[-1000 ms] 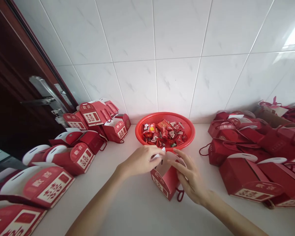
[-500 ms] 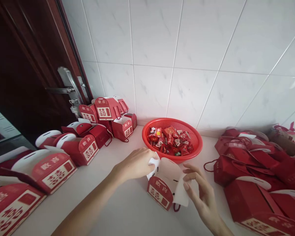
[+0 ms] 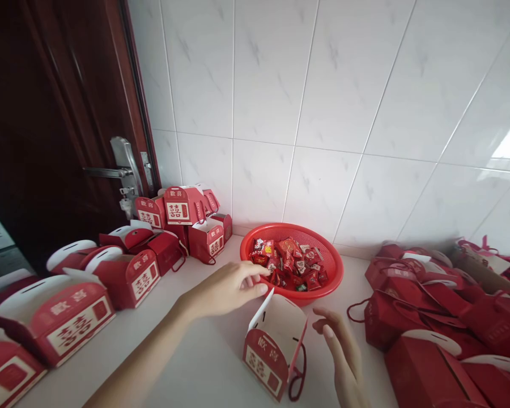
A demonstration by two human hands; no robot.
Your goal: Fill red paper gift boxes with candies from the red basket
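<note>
In front of me stands a red-and-white paper gift box (image 3: 266,357), its top open and its inside bare, with a dark red cord handle (image 3: 298,368) hanging on the right side. My left hand (image 3: 238,286) hovers behind the box at the near rim of the red plastic basket (image 3: 338,280), fingers apart and holding nothing. In that basket lie several red-wrapped candies (image 3: 289,255). My right hand (image 3: 342,351) is to the right of the box, fingers apart and curved, with nothing in it.
Several open red boxes (image 3: 140,277) line the left side, with more stacked (image 3: 182,207) by the wall. Flattened or folded red boxes (image 3: 429,368) pile up at the right. Behind the white table is a tiled wall (image 3: 263,181); a dark door (image 3: 68,113) stands at left.
Both hands have come away from the box's white flaps, the left moving toward the basket. The right flap now stands upright. My view has tilted up a little.
</note>
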